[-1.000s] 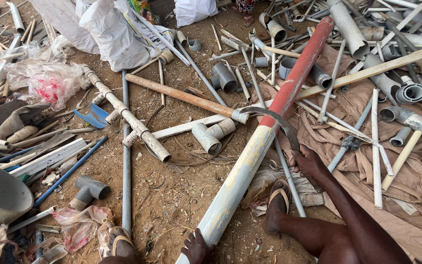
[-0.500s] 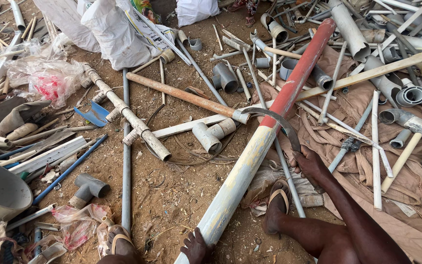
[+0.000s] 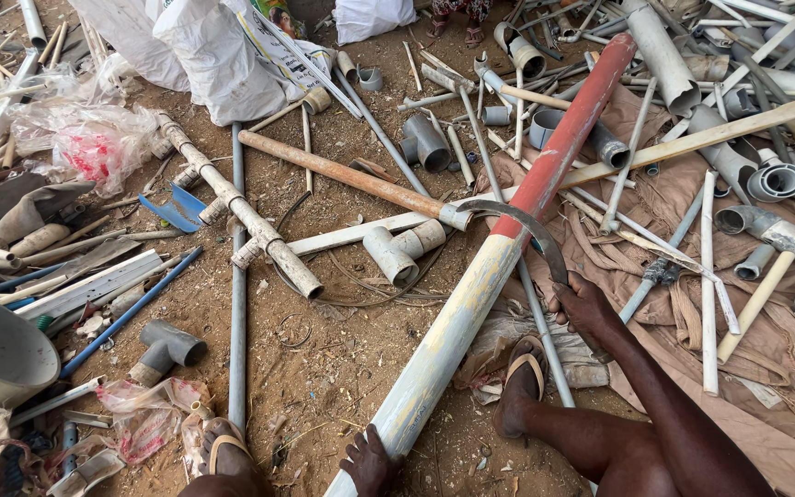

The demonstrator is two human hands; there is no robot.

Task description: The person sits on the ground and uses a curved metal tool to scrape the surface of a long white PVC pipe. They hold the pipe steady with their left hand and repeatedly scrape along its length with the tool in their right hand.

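- since the earlier frames nothing has shifted: the right hand stays on the blade handle and the long pipe lies where it lay.
- right hand [image 3: 583, 306]: clenched around the lower end of a curved dark blade [image 3: 519, 224], which arches up and left across the long pipe [image 3: 499, 267].
- long pipe: red at the far end, pale and worn at the near end, lying diagonally on the dirt from upper right to lower centre.
- left hand [image 3: 370, 463]: at the bottom edge, gripping the near end of the long pipe from its left side.
- sandalled foot [image 3: 521, 387]: planted just right of the pipe, beside a thin grey rod [image 3: 545, 340].
- surroundings: a rusty orange pipe [image 3: 342, 175] to the left, a white elbow fitting [image 3: 402, 250] below it, a hammer [image 3: 770, 267] on brown cloth to the right.
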